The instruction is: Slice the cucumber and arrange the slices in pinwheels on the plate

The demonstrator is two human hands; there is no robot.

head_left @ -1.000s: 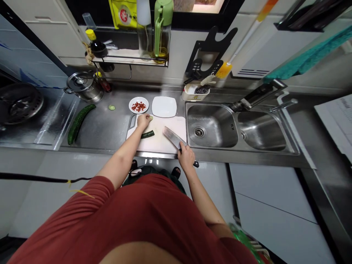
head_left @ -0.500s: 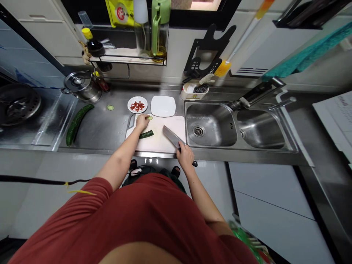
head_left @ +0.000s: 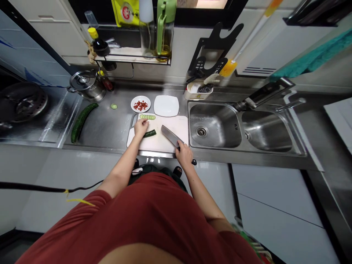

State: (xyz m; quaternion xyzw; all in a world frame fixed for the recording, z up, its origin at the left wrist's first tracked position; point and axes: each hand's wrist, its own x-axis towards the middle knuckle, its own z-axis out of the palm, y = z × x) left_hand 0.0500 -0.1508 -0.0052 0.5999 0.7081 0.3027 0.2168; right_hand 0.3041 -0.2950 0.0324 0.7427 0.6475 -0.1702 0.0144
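Note:
A white cutting board [head_left: 167, 145] lies on the steel counter. Along its back left edge runs a row of thin cucumber slices [head_left: 147, 117]. My left hand [head_left: 141, 128] is just in front of the slices, its fingers bent close together; whether anything is between them is too small to tell. Beside it lies a piece of dark green cucumber [head_left: 150, 133], its left end partly hidden by the hand. My right hand [head_left: 184, 153] is wrapped round the handle of a kitchen knife [head_left: 170, 135], whose blade points back and left over the board.
Behind the board are a plate of chopped red pieces [head_left: 140, 104] and a bare white plate [head_left: 166, 105]. A whole cucumber [head_left: 82, 121], a cucumber end [head_left: 113, 106] and a lidded pot [head_left: 87, 86] are left. A double sink [head_left: 214, 124] is right.
My left hand has moved back from the slices toward the front of the board, uncovering the row. The right hand and knife keep nearly the same place. The view has shifted slightly.

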